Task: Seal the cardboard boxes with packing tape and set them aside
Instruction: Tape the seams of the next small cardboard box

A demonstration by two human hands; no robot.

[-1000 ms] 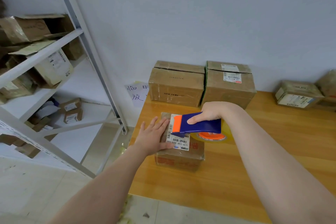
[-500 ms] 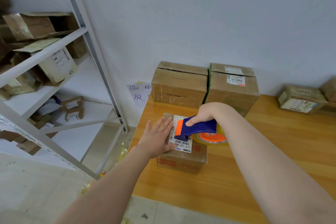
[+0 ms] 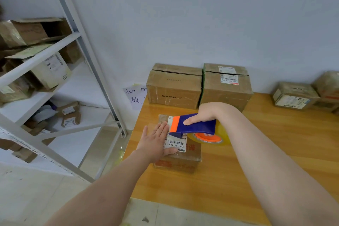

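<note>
Cardboard box [image 3: 180,160] lies under the flat left hand [image 3: 156,141] — right hand [image 3: 204,113], grip curled round the tape dispenser [image 3: 196,127].

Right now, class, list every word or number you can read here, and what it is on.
"NEW PA E": front of the left rear cardboard box.
"临", "放": handwritten paper sign on the wall.
"159 159 A03-16": shipping label on the small box, partly under the left hand.
Right rear box label: too small to read.
</note>
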